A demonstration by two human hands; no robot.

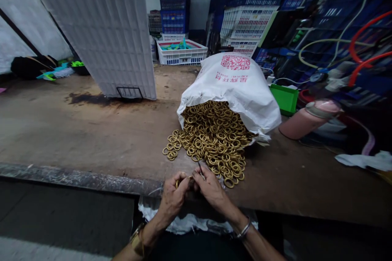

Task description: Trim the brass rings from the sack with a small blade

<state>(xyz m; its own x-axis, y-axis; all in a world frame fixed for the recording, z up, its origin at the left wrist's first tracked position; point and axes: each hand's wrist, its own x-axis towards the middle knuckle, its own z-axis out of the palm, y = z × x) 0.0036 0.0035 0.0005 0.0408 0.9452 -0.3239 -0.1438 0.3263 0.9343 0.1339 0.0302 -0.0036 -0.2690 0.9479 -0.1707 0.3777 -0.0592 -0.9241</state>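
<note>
A white sack (241, 85) with red print lies on its side on the brown workbench (92, 138), spilling a heap of brass rings (211, 138) toward me. At the bench's near edge my left hand (174, 197) is closed around a few brass rings (177, 182). Touching it from the right, my right hand (211, 189) pinches a thin metal wire or pin (201, 169) that sticks up between the fingers. Both hands sit just in front of the ring heap. A watch is on my left wrist, a bangle on my right.
A tall white ribbed panel (110, 28) stands on the bench at left. Blue and white crates (245, 12) are stacked behind. A green bin (285, 98), a pink bottle (309, 119), hoses and machinery crowd the right. A white bag (186, 222) hangs below the bench edge.
</note>
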